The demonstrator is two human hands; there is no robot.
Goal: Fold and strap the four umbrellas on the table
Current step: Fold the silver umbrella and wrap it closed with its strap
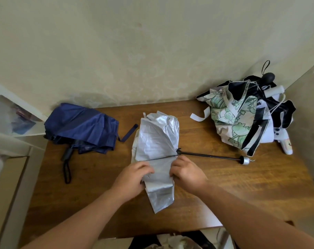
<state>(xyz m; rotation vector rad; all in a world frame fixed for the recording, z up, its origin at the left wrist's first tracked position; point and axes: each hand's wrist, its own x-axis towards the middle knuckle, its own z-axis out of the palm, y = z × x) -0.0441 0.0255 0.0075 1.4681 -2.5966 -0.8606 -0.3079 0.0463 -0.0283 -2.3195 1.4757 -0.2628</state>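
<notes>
Far left on the wooden table [224, 186] I see the navy blue umbrella [82, 126]. It lies loose and puffy, with its navy strap [128, 133] hanging open and its black handle [67, 155] pointing toward me. It is not folded tight yet.

Next comes my left hand [132, 178]. Its fingers are curled and they pinch the left edge of the silver umbrella [158, 141], which lies in the middle of the table. My right hand [186, 172] is just beside it, fingers curled too, and it grips the right edge of the same silver cloth near the middle. The cloth is thin, shiny and crinkly. I think it is light and slippery, so it could slide out of a weak pinch. I should hold it by the folds and the thin ribs under them, not by the loose cloth alone. The ribs look skinny and could bend, so I should go gently.

The black shaft [210, 156] sticks out to the right, all pulled out, with the silver handle [245, 160] at its end. I think it must be pushed in.

Far right, in the corner, there is a heap of more umbrellas, with a green flower-print umbrella [231, 115] on top and a white strap [199, 116] lying open. I cannot tell them all apart.
</notes>
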